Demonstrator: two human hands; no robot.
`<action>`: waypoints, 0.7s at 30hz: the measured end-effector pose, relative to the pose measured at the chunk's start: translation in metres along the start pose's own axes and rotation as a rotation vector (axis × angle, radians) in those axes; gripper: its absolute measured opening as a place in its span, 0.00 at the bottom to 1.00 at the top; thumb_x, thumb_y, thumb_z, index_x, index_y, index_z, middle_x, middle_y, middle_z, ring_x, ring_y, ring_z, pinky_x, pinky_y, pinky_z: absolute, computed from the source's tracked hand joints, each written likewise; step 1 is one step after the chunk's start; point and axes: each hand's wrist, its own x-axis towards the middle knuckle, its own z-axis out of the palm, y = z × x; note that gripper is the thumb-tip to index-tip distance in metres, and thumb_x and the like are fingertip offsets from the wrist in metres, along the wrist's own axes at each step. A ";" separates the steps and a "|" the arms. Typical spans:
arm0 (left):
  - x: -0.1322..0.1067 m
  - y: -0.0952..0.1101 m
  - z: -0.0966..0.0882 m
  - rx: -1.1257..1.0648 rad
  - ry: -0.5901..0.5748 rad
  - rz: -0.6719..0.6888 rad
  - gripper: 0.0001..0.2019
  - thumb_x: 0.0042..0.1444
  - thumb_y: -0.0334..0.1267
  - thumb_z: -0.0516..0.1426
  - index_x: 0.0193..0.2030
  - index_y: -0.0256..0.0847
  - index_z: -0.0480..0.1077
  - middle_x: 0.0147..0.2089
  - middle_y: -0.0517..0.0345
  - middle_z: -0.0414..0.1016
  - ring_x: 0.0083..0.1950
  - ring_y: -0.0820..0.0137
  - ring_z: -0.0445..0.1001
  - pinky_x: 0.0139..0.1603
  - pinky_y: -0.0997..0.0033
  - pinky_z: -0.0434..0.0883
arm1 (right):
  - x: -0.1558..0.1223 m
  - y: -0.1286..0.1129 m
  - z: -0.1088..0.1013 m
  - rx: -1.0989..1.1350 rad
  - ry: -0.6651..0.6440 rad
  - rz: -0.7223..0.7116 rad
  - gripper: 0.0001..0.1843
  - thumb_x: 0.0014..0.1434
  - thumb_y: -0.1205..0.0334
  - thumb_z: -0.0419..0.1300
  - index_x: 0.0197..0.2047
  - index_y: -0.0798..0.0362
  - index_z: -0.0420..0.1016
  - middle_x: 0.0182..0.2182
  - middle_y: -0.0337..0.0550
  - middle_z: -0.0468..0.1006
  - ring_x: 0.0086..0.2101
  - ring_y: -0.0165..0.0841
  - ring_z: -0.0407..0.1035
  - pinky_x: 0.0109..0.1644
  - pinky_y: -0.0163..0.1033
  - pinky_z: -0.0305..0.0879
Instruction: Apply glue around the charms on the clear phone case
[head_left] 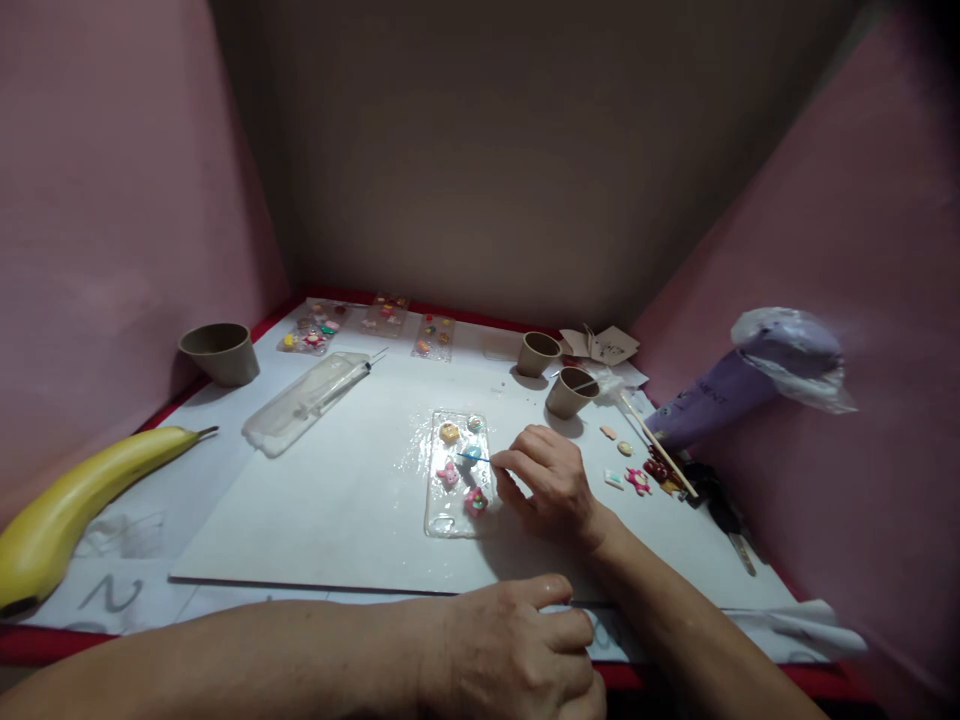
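Note:
A clear phone case (pixel 455 472) lies on a white board (pixel 337 500), with several small coloured charms stuck on it. My right hand (pixel 546 483) rests just right of the case, fingers pinched on a thin blue-tipped tool (pixel 474 457) whose tip touches a blue charm on the case. My left hand (pixel 517 645) lies at the near table edge, fingers curled loosely, with nothing visible in it.
A banana (pixel 67 500) lies at the left. A second clear case (pixel 306 400) sits further back. Paper cups (pixel 220 352) (pixel 538 353) (pixel 570 391), charm packets (pixel 315 328), loose charms (pixel 637 480), a wooden stick (pixel 658 446) and a purple piping bag (pixel 742 375) stand around.

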 end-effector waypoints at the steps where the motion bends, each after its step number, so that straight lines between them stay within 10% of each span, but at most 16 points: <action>1: 0.000 0.000 0.000 0.000 -0.003 0.002 0.08 0.58 0.27 0.56 0.28 0.32 0.71 0.22 0.59 0.64 0.29 0.68 0.62 0.33 0.63 0.64 | 0.000 0.000 0.000 0.005 0.000 0.004 0.06 0.55 0.72 0.54 0.30 0.53 0.70 0.22 0.40 0.67 0.25 0.31 0.58 0.30 0.39 0.54; 21: -0.001 -0.001 -0.001 -0.017 -0.013 0.010 0.07 0.59 0.28 0.56 0.30 0.31 0.72 0.23 0.59 0.63 0.30 0.68 0.61 0.35 0.61 0.65 | -0.004 0.012 0.001 0.309 0.105 0.329 0.06 0.59 0.70 0.59 0.38 0.52 0.76 0.25 0.40 0.75 0.26 0.29 0.68 0.30 0.35 0.63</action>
